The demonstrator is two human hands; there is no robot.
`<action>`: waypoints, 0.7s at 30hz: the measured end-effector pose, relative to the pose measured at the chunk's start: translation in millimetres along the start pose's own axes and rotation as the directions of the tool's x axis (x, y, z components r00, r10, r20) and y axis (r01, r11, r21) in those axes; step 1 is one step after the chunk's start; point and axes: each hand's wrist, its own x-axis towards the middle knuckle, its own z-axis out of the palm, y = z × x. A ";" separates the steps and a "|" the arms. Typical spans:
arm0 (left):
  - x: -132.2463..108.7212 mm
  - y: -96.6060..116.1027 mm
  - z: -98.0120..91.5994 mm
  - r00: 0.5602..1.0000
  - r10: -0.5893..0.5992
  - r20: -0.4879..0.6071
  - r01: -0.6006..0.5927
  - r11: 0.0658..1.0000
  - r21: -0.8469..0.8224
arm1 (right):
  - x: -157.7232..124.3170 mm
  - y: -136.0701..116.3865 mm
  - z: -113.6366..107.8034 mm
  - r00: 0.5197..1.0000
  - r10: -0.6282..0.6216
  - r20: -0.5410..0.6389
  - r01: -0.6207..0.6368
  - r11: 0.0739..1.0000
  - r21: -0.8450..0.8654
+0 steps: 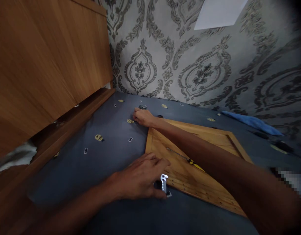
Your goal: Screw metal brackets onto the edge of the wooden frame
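Note:
My left hand [142, 174] hovers with thumb and fingers apart around a small shiny metal cabinet hinge [164, 183] at the near left corner of a wooden frame panel [170, 137]. Whether a finger touches the hinge I cannot tell. My right arm stretches across the panel, and my right hand [143, 117] is low on the dark blue sheet beyond the panel's far left corner, fingers curled together. Just behind it lies a small dark grey metal piece [142, 106], partly hidden. A yellow and black screwdriver [189, 160] rests on the panel, its handle partly behind my right forearm.
A wooden cabinet or bed side [54, 58] rises on the left, with a ledge and white cloth [16, 158] below. Patterned wallpaper [165, 52] covers the wall behind. A blue cloth [253, 122] and dark items [282, 146] lie on the right.

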 end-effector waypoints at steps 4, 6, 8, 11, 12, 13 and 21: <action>-0.3 -2.1 1.6 1.000 -0.001 -0.007 0.001 1.000 0.005 | -8.7 -6.5 -1.2 1.000 -0.027 -0.005 0.028 0.999 0.023; -0.8 -3.0 2.5 1.000 0.004 -0.012 -0.004 1.000 0.014 | -15.5 -9.9 0.5 0.999 -0.034 -0.016 0.034 0.998 0.045; -0.9 -3.5 3.0 1.000 0.003 -0.012 -0.003 1.000 0.023 | -23.1 -13.0 4.6 0.999 -0.039 -0.029 0.041 0.996 0.074; -0.5 -3.4 2.8 1.000 -0.008 0.003 0.008 1.000 0.029 | -34.9 -14.4 13.2 0.997 -0.062 -0.050 0.068 0.989 0.133; -0.4 -3.3 2.6 1.000 -0.013 0.007 0.013 0.999 0.029 | -38.6 -13.6 16.1 0.996 -0.067 -0.063 0.076 0.985 0.155; -0.4 -3.1 2.5 1.000 -0.016 0.008 0.016 0.999 0.027 | -42.2 -12.2 18.9 0.995 -0.066 -0.079 0.079 0.981 0.176; -0.8 -2.2 2.8 1.000 -0.021 0.004 0.021 1.000 0.007 | -59.8 -1.8 34.5 0.986 -0.046 -0.161 0.089 0.959 0.271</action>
